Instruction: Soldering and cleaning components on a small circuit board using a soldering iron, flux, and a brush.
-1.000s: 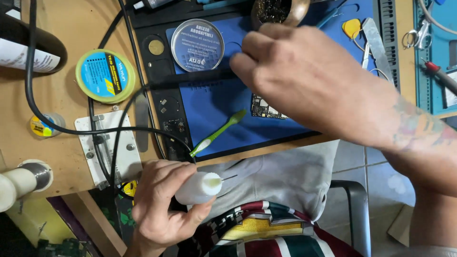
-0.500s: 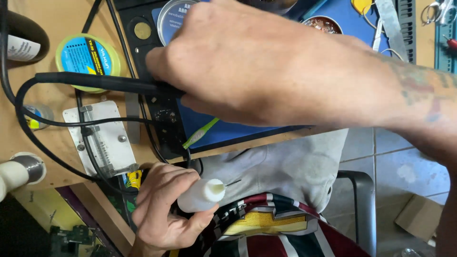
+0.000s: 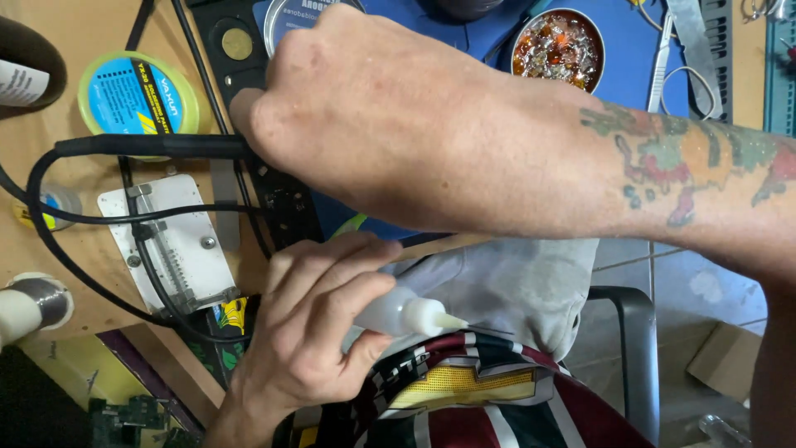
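A round tin [image 3: 137, 95] lies flat on the wooden bench at upper left, its rim yellow-green and its lid label blue with a yellow mark. Just right of it, at the top edge, a second round tin [image 3: 286, 21] with a silvery lid and bluish label shows partly (the rest is hidden behind the reaching hand). At far left, a dark bottle [image 3: 25, 70] carries a white label.

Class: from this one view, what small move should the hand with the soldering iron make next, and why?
Probably draw the right hand and its black soldering iron back over the blue mat: the iron points off the mat, while the left hand holds the white needle-tip bottle waiting.
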